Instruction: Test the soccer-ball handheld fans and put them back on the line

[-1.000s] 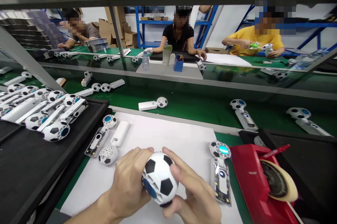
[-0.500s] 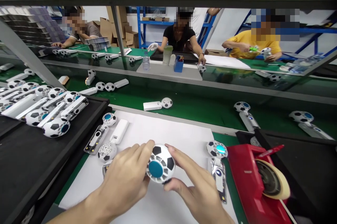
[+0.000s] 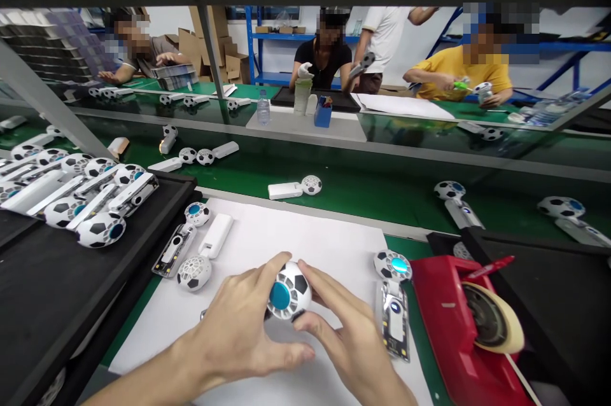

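A soccer-ball-patterned fan point(image 3: 289, 291), white with black patches and a blue round centre, is between my hands above the white sheet point(image 3: 296, 228). My left hand point(image 3: 238, 317) has its fingers against the fan's left side, and its thumb is stretched out below, apart from the ball. My right hand point(image 3: 346, 329) grips the right side between fingers and thumb. The fan's handle is mostly hidden behind my left hand. Left of my hands lie a fan with a clear-cased handle point(image 3: 176, 250) and a white fan point(image 3: 195, 273). To the right lies another clear-cased fan point(image 3: 395, 317).
A red tape dispenser point(image 3: 449, 317) stands at the right, near a black tray point(image 3: 563, 304). At the left, another black tray point(image 3: 42, 304) bears several fans. Beyond the sheet runs a green belt point(image 3: 372, 186) with scattered fans. Several co-workers are across the line.
My left thumb has come away from the ball, which has turned slightly. Fans on the near belt have shifted right. The co-worker in black has lifted a fan.
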The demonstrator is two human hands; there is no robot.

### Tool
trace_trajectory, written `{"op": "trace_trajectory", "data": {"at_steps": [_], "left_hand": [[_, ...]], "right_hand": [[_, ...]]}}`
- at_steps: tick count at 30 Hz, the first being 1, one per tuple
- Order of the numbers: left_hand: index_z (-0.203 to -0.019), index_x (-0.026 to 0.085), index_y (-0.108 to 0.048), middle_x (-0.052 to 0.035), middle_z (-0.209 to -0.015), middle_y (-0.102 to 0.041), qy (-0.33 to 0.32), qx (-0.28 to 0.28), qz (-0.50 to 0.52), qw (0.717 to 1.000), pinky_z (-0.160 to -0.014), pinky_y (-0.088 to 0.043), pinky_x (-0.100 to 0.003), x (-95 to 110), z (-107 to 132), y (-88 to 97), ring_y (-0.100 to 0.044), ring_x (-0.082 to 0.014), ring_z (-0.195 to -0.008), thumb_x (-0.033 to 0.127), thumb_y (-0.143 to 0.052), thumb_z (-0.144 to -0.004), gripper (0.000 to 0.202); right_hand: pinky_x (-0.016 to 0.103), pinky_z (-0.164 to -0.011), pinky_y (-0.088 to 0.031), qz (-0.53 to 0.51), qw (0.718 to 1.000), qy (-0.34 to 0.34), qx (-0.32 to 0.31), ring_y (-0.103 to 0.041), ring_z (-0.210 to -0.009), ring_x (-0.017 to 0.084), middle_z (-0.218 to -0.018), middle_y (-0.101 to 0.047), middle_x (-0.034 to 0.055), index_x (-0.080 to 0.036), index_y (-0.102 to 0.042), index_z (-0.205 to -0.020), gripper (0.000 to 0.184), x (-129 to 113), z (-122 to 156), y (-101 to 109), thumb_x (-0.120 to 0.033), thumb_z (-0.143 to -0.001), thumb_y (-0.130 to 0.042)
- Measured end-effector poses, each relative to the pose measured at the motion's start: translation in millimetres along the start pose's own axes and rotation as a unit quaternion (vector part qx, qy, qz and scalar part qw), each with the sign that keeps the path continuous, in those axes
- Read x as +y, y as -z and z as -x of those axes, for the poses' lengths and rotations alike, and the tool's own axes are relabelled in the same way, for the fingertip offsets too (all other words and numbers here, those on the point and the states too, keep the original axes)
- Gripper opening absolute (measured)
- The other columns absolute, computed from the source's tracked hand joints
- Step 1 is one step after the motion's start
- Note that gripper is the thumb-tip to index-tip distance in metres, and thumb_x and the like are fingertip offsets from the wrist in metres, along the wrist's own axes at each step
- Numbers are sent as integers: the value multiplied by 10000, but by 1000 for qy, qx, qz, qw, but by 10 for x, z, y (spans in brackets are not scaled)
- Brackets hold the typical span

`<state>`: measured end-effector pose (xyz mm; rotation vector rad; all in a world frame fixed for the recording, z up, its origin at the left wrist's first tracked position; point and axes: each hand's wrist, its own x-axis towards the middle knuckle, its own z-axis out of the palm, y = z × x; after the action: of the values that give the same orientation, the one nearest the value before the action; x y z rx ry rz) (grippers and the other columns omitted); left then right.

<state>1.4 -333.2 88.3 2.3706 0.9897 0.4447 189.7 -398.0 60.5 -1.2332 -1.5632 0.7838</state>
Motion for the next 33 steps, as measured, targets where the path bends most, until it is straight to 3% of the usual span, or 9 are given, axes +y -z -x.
{"op": "trace_trajectory", "data": {"at_steps": [2,8,14,19,27,30,33], "left_hand": [[-1425,248,-253,-76,-1075,-721,22,-25,41,999,-759,-547,-407,12,-43,17,-707,-309,-918,676,-706,-711,947],[-1345,251,-386,9,-850,-719,37,-55,99,993,-667,-490,-319,30,-118,74,-684,-245,-735,576,-732,-756,757],[-1352,298,-400,0,-1004,-715,41,-54,106,992,-696,-473,-315,14,-129,85,-679,-252,-852,607,-716,-751,746],[-1314,290,-429,15,-956,-695,42,-74,90,992,-664,-440,-313,-1,-151,77,-636,-219,-770,623,-602,-832,611],[-1288,294,-470,8,-925,-681,33,-81,98,991,-670,-433,-318,-1,-205,139,-605,-214,-749,611,-609,-829,574],[-1297,306,-438,11,-940,-673,65,-87,192,975,-697,-454,-310,-10,-222,195,-612,-209,-782,596,-646,-818,598],[-1344,279,-365,-38,-1065,-636,78,-61,360,928,-810,-472,-326,-79,-223,176,-607,-224,-934,642,-566,-861,636]], "right_hand": [[323,-1028,-553,-10,1000,-20,-3,-595,-1249,219,-1407,-586,7,-363,-513,-1431,531,-9,-4,8,-276,-931,-667],[350,-1020,-559,-14,997,-66,-23,-635,-1189,221,-1393,-596,29,-339,-511,-1439,490,-26,2,18,-270,-963,-605],[373,-1035,-550,-3,998,-52,-18,-609,-1236,242,-1430,-568,56,-302,-499,-1454,488,-11,-6,-13,-286,-974,-581],[416,-1100,-494,4,998,-63,-18,-541,-1318,259,-1475,-521,67,-259,-456,-1486,509,50,36,-88,-245,-985,-547],[421,-1083,-507,-35,998,-43,27,-567,-1287,264,-1457,-540,73,-261,-457,-1484,514,98,50,-184,-226,-980,-555],[362,-992,-568,-86,994,-53,41,-605,-1232,251,-1443,-551,64,-275,-503,-1450,475,47,-53,-210,-285,-979,-573],[334,-916,-591,-130,983,-84,94,-664,-1109,231,-1379,-600,77,-259,-504,-1442,533,-23,-169,-272,-364,-939,-643]]}}
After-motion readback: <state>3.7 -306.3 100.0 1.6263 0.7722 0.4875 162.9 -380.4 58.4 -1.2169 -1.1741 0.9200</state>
